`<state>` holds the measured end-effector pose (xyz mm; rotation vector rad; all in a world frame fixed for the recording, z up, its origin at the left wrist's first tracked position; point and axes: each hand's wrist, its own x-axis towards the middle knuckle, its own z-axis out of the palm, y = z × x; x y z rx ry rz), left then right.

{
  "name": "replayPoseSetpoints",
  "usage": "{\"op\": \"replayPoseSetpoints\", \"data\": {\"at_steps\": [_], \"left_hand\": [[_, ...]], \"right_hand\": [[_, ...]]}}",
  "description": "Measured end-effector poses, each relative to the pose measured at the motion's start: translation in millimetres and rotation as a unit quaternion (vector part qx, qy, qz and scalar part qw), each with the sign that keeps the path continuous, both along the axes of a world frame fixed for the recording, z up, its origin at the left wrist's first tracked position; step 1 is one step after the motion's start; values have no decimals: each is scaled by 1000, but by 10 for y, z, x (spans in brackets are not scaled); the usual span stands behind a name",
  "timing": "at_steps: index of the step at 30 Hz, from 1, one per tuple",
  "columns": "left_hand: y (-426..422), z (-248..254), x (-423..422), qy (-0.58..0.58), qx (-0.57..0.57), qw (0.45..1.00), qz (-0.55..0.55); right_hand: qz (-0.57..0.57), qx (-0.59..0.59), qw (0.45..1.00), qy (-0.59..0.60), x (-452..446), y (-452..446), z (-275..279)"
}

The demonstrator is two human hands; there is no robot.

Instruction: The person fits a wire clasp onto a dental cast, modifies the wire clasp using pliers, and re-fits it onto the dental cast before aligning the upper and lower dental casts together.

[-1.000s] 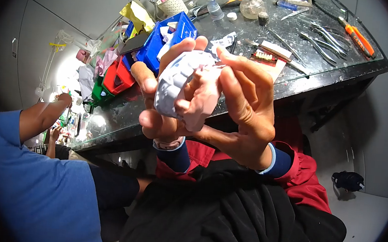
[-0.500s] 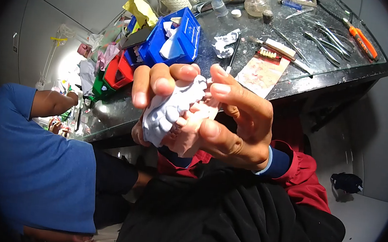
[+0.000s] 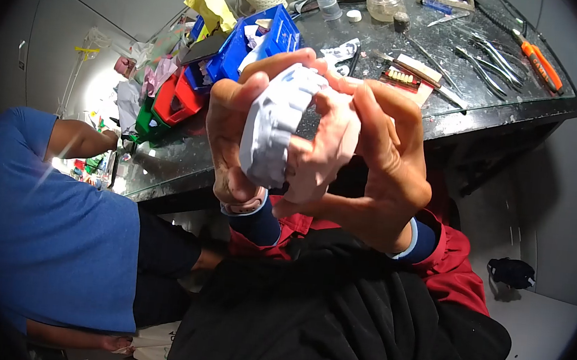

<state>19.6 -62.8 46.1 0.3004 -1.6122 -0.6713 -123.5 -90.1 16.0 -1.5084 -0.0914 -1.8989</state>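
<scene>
Both hands are raised over the bench edge around two dental casts fitted against each other. The whitish-grey dental cast (image 3: 268, 134) is on the left side, gripped by my left hand (image 3: 226, 123) with fingers over its top and thumb side near its base. On the right, the pinkish dental cast (image 3: 336, 140) sits between the bent fingers and thumb of my right hand (image 3: 396, 165). A dark gap shows between the two arches, and the casts meet along their teeth. Some fingertips are hidden behind the casts.
Blue (image 3: 284, 32), red (image 3: 179, 98) and green bins stand left on the black bench (image 3: 473, 103). Farther back are a glass bottle (image 3: 386, 7), pliers (image 3: 483, 72), an orange-handled tool (image 3: 540, 65) and a strip of teeth (image 3: 400, 76). A person in a blue shirt (image 3: 71, 229) is at left.
The pair of casts has been raised slightly and turned, so the gap between the arches now faces me. My left hand has shifted round the whitish cast; my right hand has moved slightly right.
</scene>
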Motion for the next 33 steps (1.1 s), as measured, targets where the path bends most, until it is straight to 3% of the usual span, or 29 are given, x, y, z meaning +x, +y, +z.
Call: {"op": "replayPoseSetpoints", "data": {"at_steps": [7, 11, 17, 22, 26, 31, 33], "left_hand": [[96, 87, -211, 15, 81, 965, 249], [128, 117, -278, 15, 83, 952, 293], [131, 61, -234, 18, 96, 959, 267], [-170, -76, 42, -24, -44, 993, 108], [-127, -47, -38, 1, -49, 994, 97], [93, 43, -213, 16, 92, 964, 250], [68, 16, -169, 8, 70, 970, 233]], "right_hand": [[27, 39, 998, 30, -24, -72, -55], [28, 14, 998, 48, -31, -126, -94], [-8, 5, 999, 43, -30, -123, -95], [-30, 4, 999, 42, -46, -117, -83], [-33, -1, 999, 41, -46, -135, -102], [-39, 3, 997, 69, -103, -133, -78], [-34, 10, 996, 78, -121, -121, -67]]}}
